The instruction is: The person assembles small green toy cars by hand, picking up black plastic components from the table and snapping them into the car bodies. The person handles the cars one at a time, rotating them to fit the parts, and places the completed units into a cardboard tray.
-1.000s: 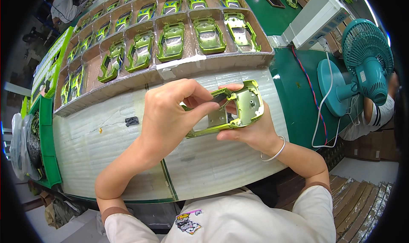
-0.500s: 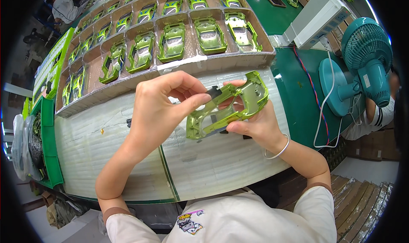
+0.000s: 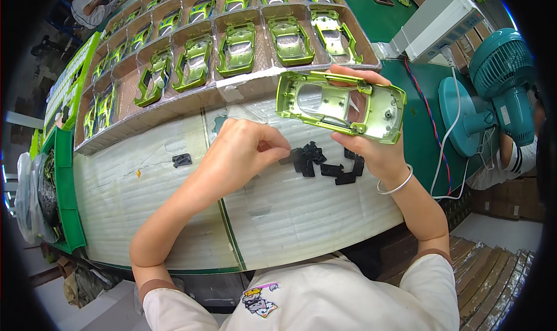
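Right hand (image 3: 380,155) holds green car shell (image 3: 333,105); left hand (image 3: 239,150) beside black parts (image 3: 310,157).

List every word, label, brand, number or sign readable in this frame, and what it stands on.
None can be read.
White sticker on the teal desk fan: too small to read.
Cartoon print on the T-shirt: no legible lettering.
Green toy car body shell in the right hand: no text discernible.
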Demonstrator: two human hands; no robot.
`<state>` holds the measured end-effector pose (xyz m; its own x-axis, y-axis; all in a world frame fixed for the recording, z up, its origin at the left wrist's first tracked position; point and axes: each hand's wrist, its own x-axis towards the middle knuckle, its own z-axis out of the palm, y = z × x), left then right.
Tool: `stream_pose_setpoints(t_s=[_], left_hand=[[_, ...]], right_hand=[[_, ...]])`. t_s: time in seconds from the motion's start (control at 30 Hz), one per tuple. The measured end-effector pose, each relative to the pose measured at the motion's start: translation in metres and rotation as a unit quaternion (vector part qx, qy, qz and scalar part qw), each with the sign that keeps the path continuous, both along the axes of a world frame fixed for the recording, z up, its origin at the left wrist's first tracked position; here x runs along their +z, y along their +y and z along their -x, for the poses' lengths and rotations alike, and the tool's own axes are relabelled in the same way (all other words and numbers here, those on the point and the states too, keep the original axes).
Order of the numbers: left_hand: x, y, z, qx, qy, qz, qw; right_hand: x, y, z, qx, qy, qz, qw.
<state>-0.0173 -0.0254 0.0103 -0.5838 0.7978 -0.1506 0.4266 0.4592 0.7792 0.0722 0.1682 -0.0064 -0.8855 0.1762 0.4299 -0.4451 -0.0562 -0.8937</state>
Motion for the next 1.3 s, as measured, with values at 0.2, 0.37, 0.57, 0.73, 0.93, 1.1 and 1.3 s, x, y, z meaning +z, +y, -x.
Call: stream_pose_setpoints(t_s=[0.2,0.37,0.57,0.73,0.93,1.1,1.3], left_hand=[[0.016,-0.027,0.020,-0.035,0.140,0.033,0.989],[0.026,-0.051,0.025,-0.054,0.205,0.194,0.958],[0.020,-0.056,0.021,-0.084,0.265,0.188,0.942],[0.041,-0.042,0.022,-0.041,0.130,0.097,0.986],[0.044,-0.023,0.005,0.044,-0.013,-0.114,0.992],[0.037,-0.014,-0.003,0.071,-0.063,-0.142,0.985],[0.029,-0.009,-0.016,0.080,0.017,-0.192,0.978]], right_hand=[[-0.005,0.005,0.001,-0.008,0.019,0.004,1.000],[-0.003,0.002,0.001,-0.015,-0.001,0.002,1.000],[-0.003,-0.001,0.001,-0.004,-0.017,-0.003,1.000],[-0.007,-0.003,0.000,-0.001,-0.037,0.022,0.999],[0.005,-0.016,-0.011,0.071,-0.165,0.061,0.982],[0.010,-0.021,-0.016,0.139,-0.200,0.099,0.965],[0.004,-0.023,-0.017,0.144,-0.183,0.104,0.967]])
